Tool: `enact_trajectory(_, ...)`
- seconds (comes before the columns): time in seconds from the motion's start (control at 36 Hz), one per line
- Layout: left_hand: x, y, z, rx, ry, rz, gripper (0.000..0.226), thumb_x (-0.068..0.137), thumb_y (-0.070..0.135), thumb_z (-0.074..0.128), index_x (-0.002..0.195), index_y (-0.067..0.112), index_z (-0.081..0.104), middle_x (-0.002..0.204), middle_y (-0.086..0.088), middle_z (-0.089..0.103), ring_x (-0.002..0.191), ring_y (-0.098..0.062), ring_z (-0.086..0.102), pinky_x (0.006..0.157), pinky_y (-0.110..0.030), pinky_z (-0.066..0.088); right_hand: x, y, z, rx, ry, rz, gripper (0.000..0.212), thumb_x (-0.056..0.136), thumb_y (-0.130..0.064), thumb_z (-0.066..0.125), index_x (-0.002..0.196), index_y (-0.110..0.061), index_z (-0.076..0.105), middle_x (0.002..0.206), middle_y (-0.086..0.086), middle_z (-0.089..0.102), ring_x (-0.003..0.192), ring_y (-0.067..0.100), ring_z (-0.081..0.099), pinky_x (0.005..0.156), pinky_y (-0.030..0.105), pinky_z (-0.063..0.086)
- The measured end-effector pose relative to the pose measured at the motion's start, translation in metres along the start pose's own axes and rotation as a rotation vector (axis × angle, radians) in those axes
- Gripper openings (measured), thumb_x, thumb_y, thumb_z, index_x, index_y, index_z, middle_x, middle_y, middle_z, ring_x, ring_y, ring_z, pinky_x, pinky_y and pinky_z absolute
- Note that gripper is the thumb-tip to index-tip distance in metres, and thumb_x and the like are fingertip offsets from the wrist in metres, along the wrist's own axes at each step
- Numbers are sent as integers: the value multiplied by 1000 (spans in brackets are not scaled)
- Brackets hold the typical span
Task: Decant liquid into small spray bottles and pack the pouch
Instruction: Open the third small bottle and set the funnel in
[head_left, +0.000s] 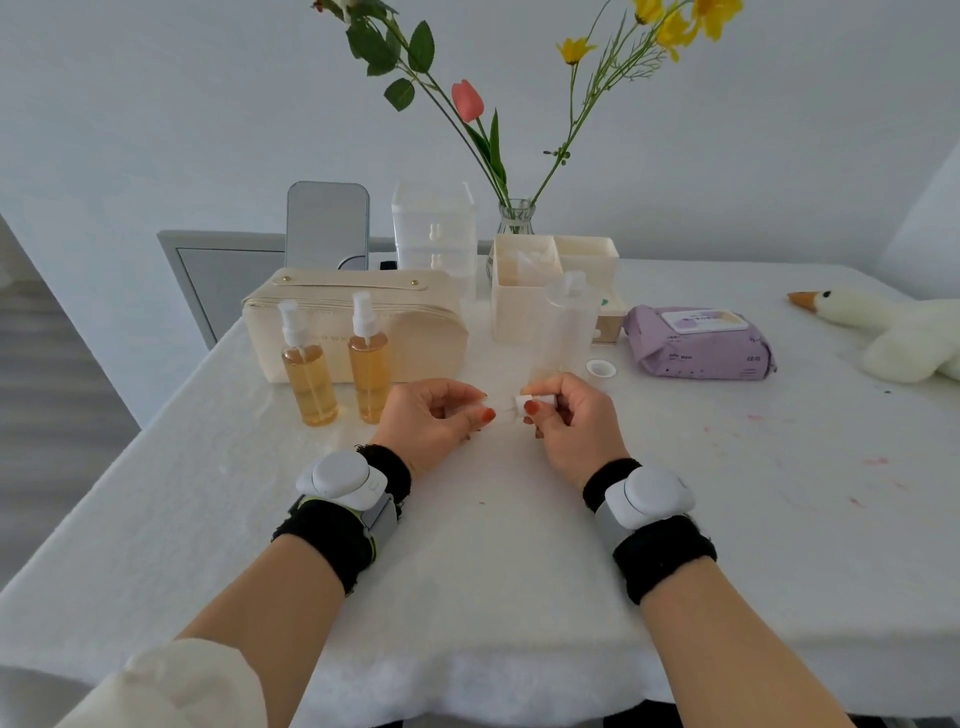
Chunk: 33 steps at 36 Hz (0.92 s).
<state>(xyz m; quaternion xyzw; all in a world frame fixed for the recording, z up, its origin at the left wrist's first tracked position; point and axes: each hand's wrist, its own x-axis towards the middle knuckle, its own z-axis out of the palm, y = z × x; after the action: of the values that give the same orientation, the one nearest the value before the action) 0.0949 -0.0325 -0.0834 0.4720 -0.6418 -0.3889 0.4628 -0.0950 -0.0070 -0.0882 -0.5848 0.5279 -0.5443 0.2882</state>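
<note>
Left hand (431, 421) pinches the body of a small transparent plastic spray bottle (503, 409). Right hand (571, 423) pinches its white pump head (521, 401), and both sets of fingers are curled tight. We read the bottle's long axis as left-right, head toward the right hand, so any twist or pull likely runs along that line. It sits over the middle of the white-clothed table (493, 561). Toward the far edge is a cream zip pouch (421, 332), nearer the left hand. Two amber-filled pump bottles (310, 371) stand before it, and a tall clear plastic bottle (563, 327) is to its right.

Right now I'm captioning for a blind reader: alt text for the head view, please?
Left hand and right hand pinch a small clear bottle over a white table; two amber spray bottles stand before a cream pouch.
</note>
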Motion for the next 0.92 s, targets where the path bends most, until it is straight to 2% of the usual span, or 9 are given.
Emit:
enact_trajectory(0.14,2,1,-1,37,11,57,24,79,13,86,100,13,76,95,-2,78,91,-16,74,85,-27,60,1,-2,3,63,2,48,2,96,-12,66,98,-12,66,75,0,68,67,9,65,64,24,53)
enact_trajectory(0.25,1,1,-1,24,-11,70,26,77,13,87,100,15,75,95,2,77,90,-9,74,85,-24,59,3,-1,3,-8,3,130,24,100,-38,60,98,-14,65,66,-1,69,53,9,59,58,26,48)
enact_trajectory(0.36,1,0,-1,25,-14,66,27,76,14,87,100,15,74,95,3,77,91,-8,74,87,-29,60,1,0,2,-41,-10,66,16,100,-25,62,86,-17,64,65,0,69,52,10,57,57,26,47)
enact_trajectory(0.42,2,-1,0,23,-14,67,26,76,14,87,99,17,74,95,2,77,91,-10,74,88,-32,60,1,0,2,5,-19,39,10,97,-10,65,93,-19,64,78,1,69,64,10,62,64,29,54)
enact_trajectory(0.47,2,-1,0,22,-4,71,26,76,15,88,98,18,74,95,1,77,91,-13,74,88,-35,61,2,-1,1,-7,-29,27,24,92,-1,69,106,-19,62,94,1,67,77,14,63,76,32,56)
enact_trajectory(0.58,2,-3,0,20,3,71,26,76,15,88,98,19,74,95,2,77,92,-15,73,89,-39,60,1,-3,3,36,-16,82,31,89,-11,75,116,-13,60,100,8,67,77,16,62,75,29,57)
enact_trajectory(0.64,2,-3,0,24,5,72,27,76,16,88,98,19,74,95,3,77,92,-15,73,89,-40,60,2,-4,3,64,7,116,15,94,-21,70,105,-12,63,88,7,70,66,12,62,62,26,54)
enact_trajectory(0.72,2,-3,0,23,1,69,27,76,15,88,98,19,74,96,3,77,92,-15,73,88,-41,60,3,0,3,1,17,116,20,101,-30,60,90,-14,65,67,-2,68,52,10,58,57,24,49)
enact_trajectory(0.92,3,-5,0,-5,9,60,27,75,12,88,97,19,75,94,1,77,90,-13,73,88,-38,61,2,0,1,2,5,20,25,90,1,69,101,-20,63,94,-4,67,79,10,64,78,30,57)
